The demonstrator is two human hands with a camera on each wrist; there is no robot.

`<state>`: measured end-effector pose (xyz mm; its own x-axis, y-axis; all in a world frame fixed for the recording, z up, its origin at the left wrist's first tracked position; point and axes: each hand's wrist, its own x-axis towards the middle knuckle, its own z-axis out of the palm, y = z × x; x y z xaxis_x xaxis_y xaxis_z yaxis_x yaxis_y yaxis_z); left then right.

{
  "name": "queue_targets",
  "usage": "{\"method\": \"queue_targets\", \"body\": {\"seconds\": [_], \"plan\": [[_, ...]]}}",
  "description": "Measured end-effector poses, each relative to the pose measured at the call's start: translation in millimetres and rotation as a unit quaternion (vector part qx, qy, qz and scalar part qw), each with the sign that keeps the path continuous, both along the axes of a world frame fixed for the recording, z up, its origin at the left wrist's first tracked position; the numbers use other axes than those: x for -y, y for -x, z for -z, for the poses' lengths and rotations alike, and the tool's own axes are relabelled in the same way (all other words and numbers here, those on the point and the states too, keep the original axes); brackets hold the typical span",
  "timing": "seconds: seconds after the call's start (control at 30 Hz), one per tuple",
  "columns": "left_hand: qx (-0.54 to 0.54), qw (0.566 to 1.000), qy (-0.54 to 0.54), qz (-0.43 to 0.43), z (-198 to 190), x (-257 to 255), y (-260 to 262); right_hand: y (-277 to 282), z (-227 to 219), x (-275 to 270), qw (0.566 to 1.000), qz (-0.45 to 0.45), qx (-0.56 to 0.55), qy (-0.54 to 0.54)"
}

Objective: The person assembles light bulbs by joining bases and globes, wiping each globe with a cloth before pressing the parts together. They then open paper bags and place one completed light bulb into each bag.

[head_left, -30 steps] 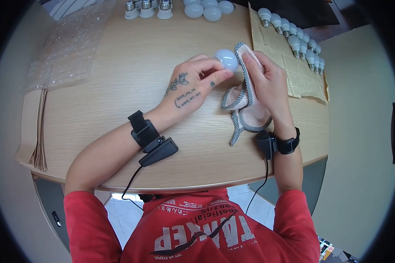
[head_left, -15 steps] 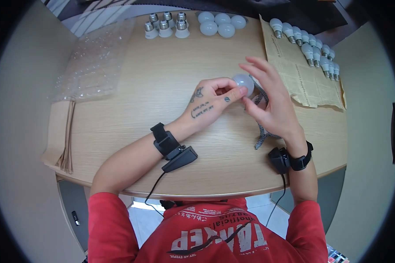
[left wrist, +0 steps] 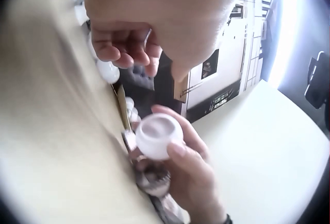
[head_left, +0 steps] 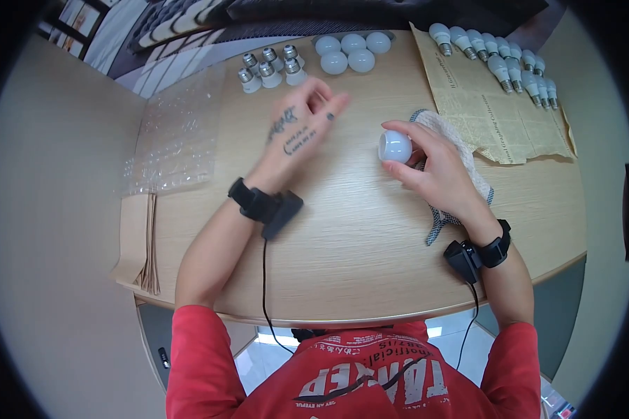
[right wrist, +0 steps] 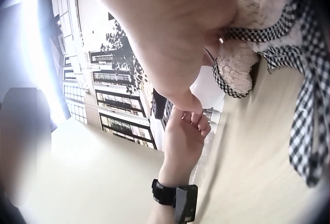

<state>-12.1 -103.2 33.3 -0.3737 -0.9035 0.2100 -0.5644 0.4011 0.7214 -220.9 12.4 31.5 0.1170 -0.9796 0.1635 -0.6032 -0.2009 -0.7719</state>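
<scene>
My right hand (head_left: pixel 437 167) holds a white bulb globe (head_left: pixel 396 147) between thumb and fingers. Its round hollow opening faces left and shows clearly in the left wrist view, where the globe (left wrist: pixel 159 135) sits in the fingertips. Beneath that hand lies a pale cloth with a checked edge (head_left: pixel 483 183), crumpled on the table. My left hand (head_left: pixel 297 126), blurred and with loosely bent fingers, is over the table with nothing in it. Nearest to it are several white bulb bases with metal screw caps (head_left: pixel 268 72), standing in two rows.
Several white globes (head_left: pixel 360 61) sit at the table's back. Finished-looking bulbs (head_left: pixel 500 66) lie in rows on a printed brown paper (head_left: pixel 496 133) at the right. Clear bubble wrap (head_left: pixel 171 140) and folded brown paper sheets (head_left: pixel 138 241) are on the left. Cables hang from both wrist cameras.
The right hand has let go of the cloth and taken the globe from the left hand. The left hand has moved away to the left, toward the bulb bases.
</scene>
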Motion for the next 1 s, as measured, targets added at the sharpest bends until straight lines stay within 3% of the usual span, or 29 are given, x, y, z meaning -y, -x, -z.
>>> {"method": "queue_targets", "body": {"seconds": [0.13,0.23,0.43,0.73,1.0], "plan": [[0.141,0.943,0.297,-0.048,4,47,-11,2,0,0,1.0,0.016,0.002,0.002],[0.237,0.943,0.224,-0.069,0,57,-11,3,-1,1,1.0,0.02,0.003,0.002],[0.33,0.925,0.167,-0.088,-3,68,-7,5,8,2,0.999,0.025,0.007,0.036],[0.296,0.933,0.199,-0.052,2,67,-20,3,-7,-3,0.999,0.016,0.031,0.011],[0.159,0.977,0.143,-0.019,-3,41,-24,2,-2,-3,0.998,0.014,0.047,0.04]]}}
